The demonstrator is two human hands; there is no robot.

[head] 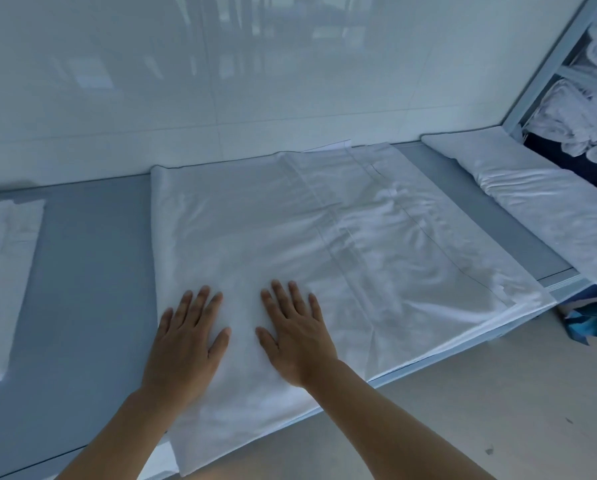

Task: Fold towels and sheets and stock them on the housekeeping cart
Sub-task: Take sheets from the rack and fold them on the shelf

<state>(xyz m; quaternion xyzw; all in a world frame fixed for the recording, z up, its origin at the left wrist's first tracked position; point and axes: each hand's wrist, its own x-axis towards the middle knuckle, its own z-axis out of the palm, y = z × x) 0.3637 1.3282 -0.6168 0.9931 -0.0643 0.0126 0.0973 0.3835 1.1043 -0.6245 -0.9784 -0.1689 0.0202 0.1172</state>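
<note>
**A:** Looks about midway on this one, tbh. Big white sheet (pixel 324 244) spread flat over the grey table (pixel 89 271), already doubled over at least once judging by the seam lines running across it, near edge hanging off the table's front. Both palms flat on it at the near end: left hand (pixel 186 341) and right hand (pixel 297 337), fingers straight and spread, gripping nothing, just pressing down. Smoothing step by the look of it, not a fold yet.

**B:** So what's actually done then?

**A:** Going by what's lying around: one folded white piece (pixel 2 282) at the table's left end, one more folded white stack (pixel 549 202) at the table's right end. Can't tell towel or sheet for either. Nothing visibly stocked from here; no clear sign of the cart itself. Probably still several folds left on the middle one, then the moving.

**B:** And the count?

**A:** Two hands, one sheet in progress, two finished-looking piles, one table. Past the table's right end, a metal rack (pixel 546 71) stuffed with crumpled white linen (pixel 581 112), too bunched up to count. Something blue (pixel 588 323) on the floor under the table's right corner, no idea what.
</note>
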